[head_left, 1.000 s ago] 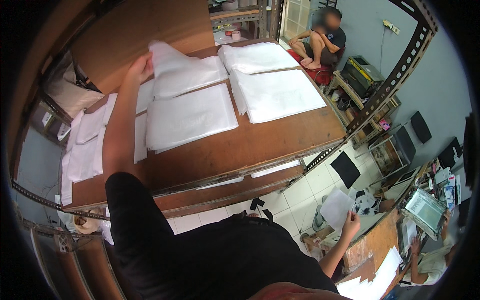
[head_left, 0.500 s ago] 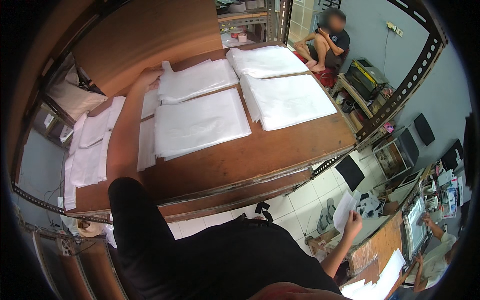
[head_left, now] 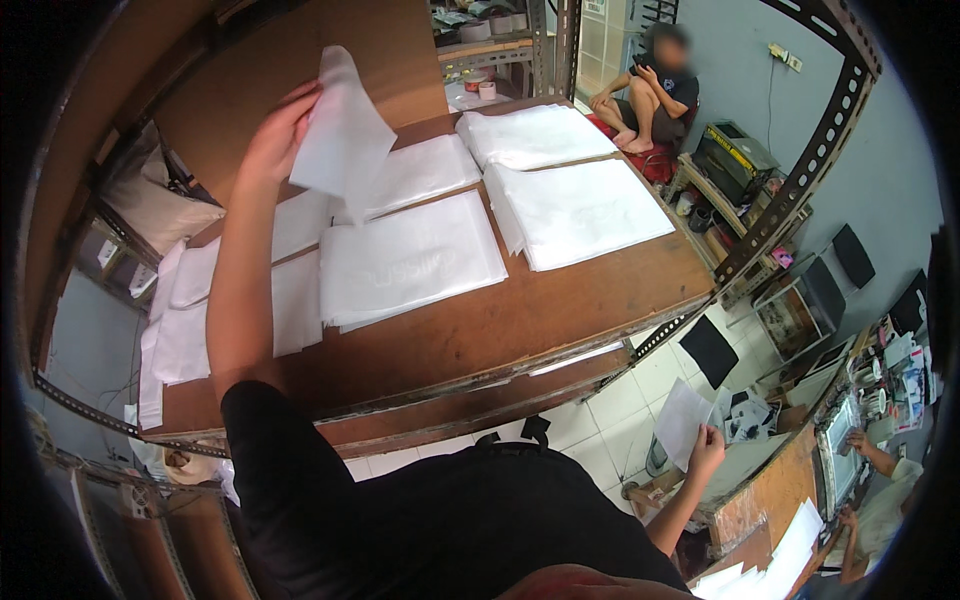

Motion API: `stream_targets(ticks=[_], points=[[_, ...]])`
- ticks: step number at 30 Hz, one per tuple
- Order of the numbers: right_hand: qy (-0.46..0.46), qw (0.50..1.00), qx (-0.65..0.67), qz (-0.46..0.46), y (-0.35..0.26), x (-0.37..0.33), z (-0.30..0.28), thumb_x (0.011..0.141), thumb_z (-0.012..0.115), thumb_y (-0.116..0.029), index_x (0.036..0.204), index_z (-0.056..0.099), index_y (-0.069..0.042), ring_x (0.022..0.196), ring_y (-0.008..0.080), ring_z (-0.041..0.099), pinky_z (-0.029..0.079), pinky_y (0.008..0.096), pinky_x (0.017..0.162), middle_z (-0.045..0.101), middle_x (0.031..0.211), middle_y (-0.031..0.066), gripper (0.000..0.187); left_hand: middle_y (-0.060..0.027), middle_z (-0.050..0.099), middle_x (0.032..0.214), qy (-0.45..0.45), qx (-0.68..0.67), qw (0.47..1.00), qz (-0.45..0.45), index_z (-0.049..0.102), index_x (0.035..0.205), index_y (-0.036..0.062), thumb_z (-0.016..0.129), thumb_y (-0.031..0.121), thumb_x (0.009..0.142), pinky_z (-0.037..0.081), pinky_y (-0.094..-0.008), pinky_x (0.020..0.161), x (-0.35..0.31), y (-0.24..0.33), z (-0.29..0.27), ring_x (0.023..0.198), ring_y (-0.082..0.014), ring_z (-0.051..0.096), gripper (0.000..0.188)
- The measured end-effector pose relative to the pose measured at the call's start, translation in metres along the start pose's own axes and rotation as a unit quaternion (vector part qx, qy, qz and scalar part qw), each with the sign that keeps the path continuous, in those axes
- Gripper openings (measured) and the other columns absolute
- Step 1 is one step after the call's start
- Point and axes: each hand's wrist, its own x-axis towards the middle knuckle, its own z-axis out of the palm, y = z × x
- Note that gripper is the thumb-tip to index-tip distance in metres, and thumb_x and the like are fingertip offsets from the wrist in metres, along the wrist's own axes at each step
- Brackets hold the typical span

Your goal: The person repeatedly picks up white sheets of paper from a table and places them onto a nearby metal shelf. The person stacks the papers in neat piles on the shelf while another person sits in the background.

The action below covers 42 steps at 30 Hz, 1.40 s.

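Brown shelf (head_left: 480, 330). Above its rear: one thin, curled, translucent white sheet (head_left: 345, 140), pinched by left hand (head_left: 285, 122); fingertips hard to make out. Off its front right corner: second sheet (head_left: 682, 422), white, gripped by right hand (head_left: 707, 452); fingertips partly hidden.

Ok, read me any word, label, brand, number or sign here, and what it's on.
Nothing is clear enough to quote.
White rectangular sheet stack, front centre: pale marking, too faint to read.
Black-and-yellow boxy unit: lettering too small.
Dark cloth T-shirt on seated person: pale print too small.
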Motion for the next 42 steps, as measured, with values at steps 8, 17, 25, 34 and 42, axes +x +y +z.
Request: stream_targets(ticks=[8, 17, 25, 34, 42], points=[[-0.045, 0.999, 0.023, -0.016, 0.007, 0.008, 0.013, 0.083, 0.066, -0.016, 0.089, 0.068, 0.001, 0.069, 0.0278, 0.063, 0.049, 0.037, 0.064, 0.065, 0.08, 0.0173, 0.019, -0.0055, 0.064, 0.099, -0.122, 0.09, 0.988, 0.031, 0.057, 0.11, -0.0034, 0.057, 0.009, 0.089, 0.046, -0.0228, 0.081, -0.114, 0.09, 0.04, 0.088, -0.0118, 0.06, 0.025], [-0.146, 0.982, 0.077, -0.092, -0.005, 0.013, 0.013, 0.083, 0.065, -0.015, 0.088, 0.068, 0.001, 0.068, 0.0287, 0.062, 0.049, 0.0373, 0.065, 0.065, 0.081, 0.0173, 0.017, -0.0065, 0.058, 0.091, -0.082, 0.55, 0.811, 0.183, 0.061, 0.089, 0.0001, 0.063, 0.008, 0.081, 0.043, -0.0243, 0.076, -0.277, 0.172, 0.097, 0.079, -0.015, 0.056, 0.011], [-0.285, 0.929, 0.078, -0.222, -0.008, -0.016, 0.01, 0.08, 0.069, -0.013, 0.083, 0.067, 0.002, 0.066, 0.0284, 0.063, 0.05, 0.0366, 0.063, 0.065, 0.079, 0.0178, 0.015, -0.0161, 0.063, 0.1, 0.028, 0.652, 0.748, 0.124, 0.06, 0.077, 0.0023, 0.065, 0.009, 0.079, 0.046, -0.0297, 0.07, -0.433, 0.194, 0.125, 0.079, -0.0212, 0.059, 0.008], [-0.444, 0.83, 0.111, -0.32, -0.024, -0.108, 0.056, 0.082, 0.067, -0.009, 0.085, 0.067, 0.001, 0.066, 0.0215, 0.062, 0.049, 0.0324, 0.061, 0.065, 0.078, 0.0135, 0.01, -0.0164, 0.068, 0.093, 0.078, 0.691, 0.711, 0.11, 0.063, 0.067, 0.0022, 0.068, 0.004, 0.071, 0.051, -0.035, 0.076, -0.605, 0.23, 0.096, 0.089, -0.028, 0.065, 0.006], [-0.465, 0.791, 0.144, -0.369, -0.107, -0.239, 0.043, 0.081, 0.067, -0.007, 0.089, 0.067, 0.002, 0.069, 0.0232, 0.06, 0.049, 0.033, 0.064, 0.064, 0.081, 0.0148, 0.012, -0.0175, 0.066, 0.097, 0.162, 0.661, 0.712, 0.176, 0.062, 0.067, -0.0009, 0.064, -0.015, 0.065, 0.054, -0.0331, 0.082, -0.746, 0.272, 0.003, 0.094, -0.0273, 0.066, 0.014]])
